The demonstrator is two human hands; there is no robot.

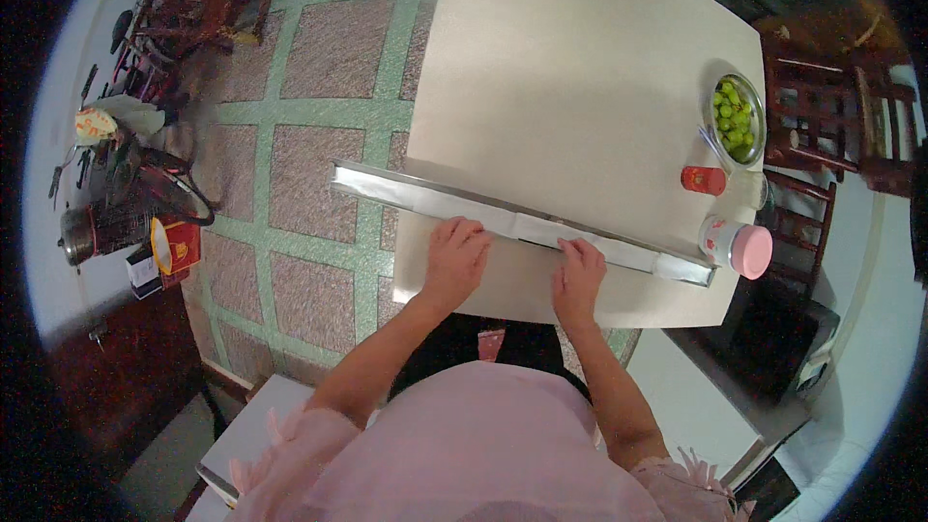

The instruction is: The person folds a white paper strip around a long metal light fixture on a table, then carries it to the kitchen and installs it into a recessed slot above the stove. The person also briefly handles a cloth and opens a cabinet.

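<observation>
A long, narrow metal channel (435, 201), silvery with a whitish inner face, lies slantwise across the near part of the table. Its left end juts out past the table's left edge, over the floor. My left hand (457, 256) is closed at the channel's near edge, left of its middle, fingers curled and pressed together. A short way to the right, my right hand (578, 275) pinches the same edge with bent fingers. Between the two hands a thin dark line shows along the rim. The fingertips are partly hidden.
On the pale table (570, 68), a pink-lidded jar (746, 249) stands by the channel's right end. Beyond are a red can (703, 180) and a metal bowl (760, 106) of green fruit (732, 121). Wooden chairs (807, 116) flank the right side; a red-and-yellow box (181, 246) is left.
</observation>
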